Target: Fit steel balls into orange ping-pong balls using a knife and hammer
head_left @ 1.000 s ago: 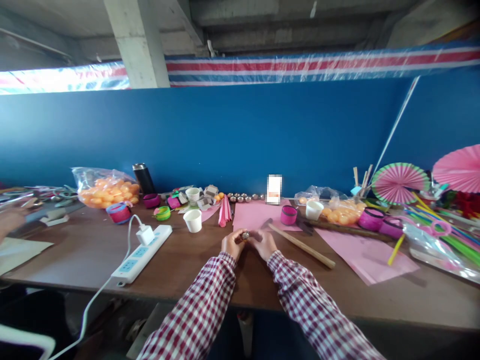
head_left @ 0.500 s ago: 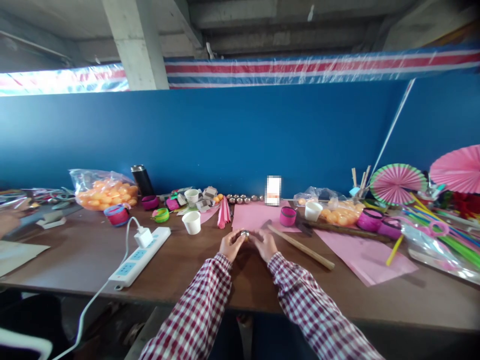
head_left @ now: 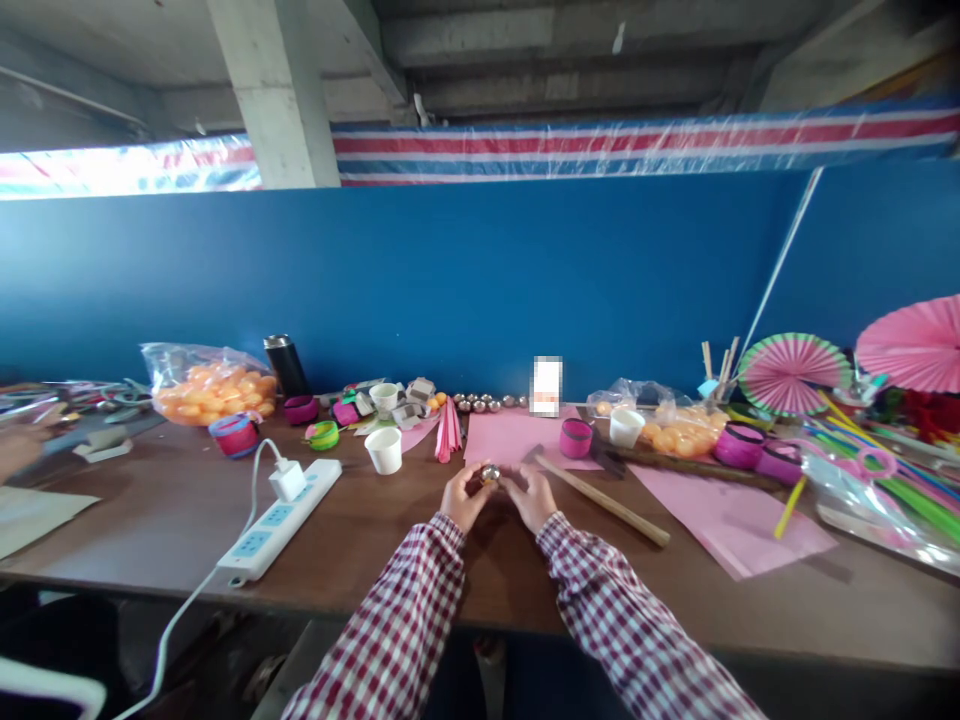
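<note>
A small shiny silver ball (head_left: 490, 474) is held low over the brown table between my two hands. My left hand (head_left: 461, 496) curls round its left side, with thumb and fingers against it. From the other side, the bent fingers of my right hand (head_left: 531, 498) press at its right edge. A bit of orange shows under the ball. Just right of my right hand lies a hammer (head_left: 607, 502) with a wooden handle. Pink paper (head_left: 499, 433) lies beyond my hands, with several more silver balls (head_left: 495, 405) in a row behind it.
A white power strip (head_left: 281, 520) and a paper cup (head_left: 385, 452) stand to the left. Bags of orange balls (head_left: 217, 388) sit at the back. Magenta bands (head_left: 576, 437), a wooden stick (head_left: 697, 467) and paper fans (head_left: 795, 372) are to the right. A co-worker's hand (head_left: 19, 448) shows far left.
The silver ball shows more fully between my fingers and has turned or shifted slightly. My hands stay in nearly the same place.
</note>
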Motion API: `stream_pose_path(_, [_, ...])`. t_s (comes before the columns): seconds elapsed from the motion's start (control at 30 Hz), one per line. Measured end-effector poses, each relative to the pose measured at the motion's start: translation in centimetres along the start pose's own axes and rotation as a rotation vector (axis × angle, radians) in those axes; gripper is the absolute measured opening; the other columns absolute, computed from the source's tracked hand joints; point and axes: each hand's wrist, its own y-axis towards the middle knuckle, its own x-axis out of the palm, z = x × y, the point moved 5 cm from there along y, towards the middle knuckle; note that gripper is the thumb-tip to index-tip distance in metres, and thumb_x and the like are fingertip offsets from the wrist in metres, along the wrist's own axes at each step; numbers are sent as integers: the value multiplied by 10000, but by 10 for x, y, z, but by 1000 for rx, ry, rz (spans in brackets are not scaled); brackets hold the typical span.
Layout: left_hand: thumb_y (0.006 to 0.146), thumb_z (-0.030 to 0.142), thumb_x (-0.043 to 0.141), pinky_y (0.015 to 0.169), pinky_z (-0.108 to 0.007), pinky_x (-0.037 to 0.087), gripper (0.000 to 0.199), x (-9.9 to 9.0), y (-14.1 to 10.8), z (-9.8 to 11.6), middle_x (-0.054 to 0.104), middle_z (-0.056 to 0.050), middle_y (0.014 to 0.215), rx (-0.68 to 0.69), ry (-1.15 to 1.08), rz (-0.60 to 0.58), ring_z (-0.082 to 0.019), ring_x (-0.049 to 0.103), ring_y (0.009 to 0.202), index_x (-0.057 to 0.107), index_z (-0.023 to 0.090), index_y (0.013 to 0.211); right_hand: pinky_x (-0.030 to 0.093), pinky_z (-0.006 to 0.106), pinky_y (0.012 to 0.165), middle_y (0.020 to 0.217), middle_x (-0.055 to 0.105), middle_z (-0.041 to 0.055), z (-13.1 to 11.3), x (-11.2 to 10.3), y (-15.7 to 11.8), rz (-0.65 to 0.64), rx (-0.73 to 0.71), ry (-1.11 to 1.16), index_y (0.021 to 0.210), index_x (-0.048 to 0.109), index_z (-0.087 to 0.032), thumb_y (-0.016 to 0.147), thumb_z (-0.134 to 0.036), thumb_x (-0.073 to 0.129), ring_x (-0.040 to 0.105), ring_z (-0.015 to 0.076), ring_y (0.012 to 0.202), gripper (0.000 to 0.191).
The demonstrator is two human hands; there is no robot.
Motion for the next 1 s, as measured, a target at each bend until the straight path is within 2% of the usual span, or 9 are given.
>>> stream_pose_path(0.17, [562,207,677,829,-346,454,437,-2,1,-2,633,-107,968,-8,-18,46,-194,600,873,564,110,973,416,342,794,884,629,73,7,-34,-1,47,-20,-161,879,587,-158,732,-245,498,569,190,836,193])
stream_pose_path(0.23, [541,183,688,817,-340,463,452,-2,2,-3,636,-103,957,-13,-27,72,-188,606,853,562,110,970,376,348,819,954,603,55,6,-56,-6,89,-86,-563,941,570,-204,746,-210,475,530,191,894,217])
stream_pose_path(0.3, [510,166,706,804,-338,471,483,-3,2,-4,639,-97,945,-24,-33,100,-184,611,832,562,115,968,371,343,776,979,583,51,9,-74,-11,102,-67,-886,983,548,-236,734,-206,498,497,211,924,255])
stream_pose_path(0.4, [491,166,718,793,-337,477,502,-4,1,-3,636,-101,953,-36,-15,136,-182,613,820,567,117,968,373,325,666,964,577,61,19,-90,-17,73,56,-1142,1009,531,-246,737,-241,509,506,223,854,272])
stream_pose_path(0.57, [518,176,703,776,-316,483,466,-5,-1,-1,636,-92,944,-20,52,160,-172,612,810,581,131,966,345,300,609,958,572,75,25,-89,-16,35,115,-1238,969,554,-251,791,-202,424,518,208,798,225])
stream_pose_path(0.67, [520,189,702,753,-296,488,474,-7,-1,-4,639,-78,934,-9,87,203,-163,614,787,585,144,977,340,284,606,903,575,84,16,-83,-16,66,15,-1247,970,547,-228,818,-185,373,514,196,797,235])
stream_pose_path(0.77, [537,218,689,716,-278,492,428,-9,0,-7,655,-68,870,-29,148,248,-163,615,761,597,136,947,337,254,592,837,579,63,-1,-75,-20,103,-121,-1227,991,532,-228,854,-268,332,515,171,779,246])
stream_pose_path(0.9, [586,238,642,614,-239,491,336,-8,3,-11,664,-51,752,-85,222,196,-153,613,674,612,133,903,330,246,593,803,593,42,-21,-60,-27,88,-280,-1222,1061,519,-252,870,-332,303,525,155,746,299])
stream_pose_path(1.0, [592,233,626,590,-219,477,286,-7,4,-9,661,-36,716,-81,241,175,-143,604,643,629,147,865,333,245,605,815,605,44,-29,-54,-30,80,-329,-1183,1110,505,-268,873,-313,309,537,149,729,311])
